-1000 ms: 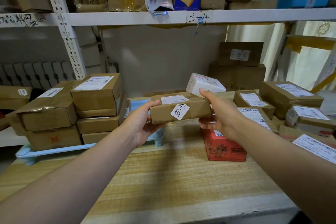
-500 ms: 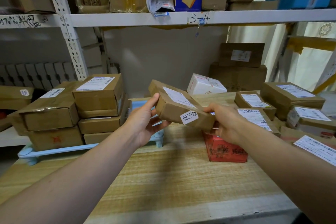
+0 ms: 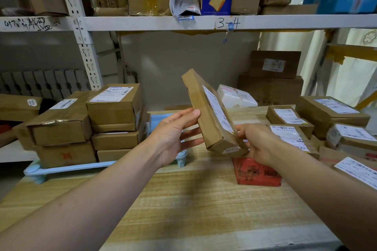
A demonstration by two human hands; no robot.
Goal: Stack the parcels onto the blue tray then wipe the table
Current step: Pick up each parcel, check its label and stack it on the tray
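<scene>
Pale wood-grain table (image 3: 204,206) fills the foreground, under white metal shelving (image 3: 183,22) packed with boxes and marked "3-4". A brown parcel (image 3: 210,114) is held tilted steeply above the table: the left hand (image 3: 175,134) touches its side with straight fingers, the right hand (image 3: 257,142) grips its lower end. Other parcels sit stacked on the blue tray (image 3: 67,169) at left. More parcels and a red packet (image 3: 257,173) lie at right.
</scene>
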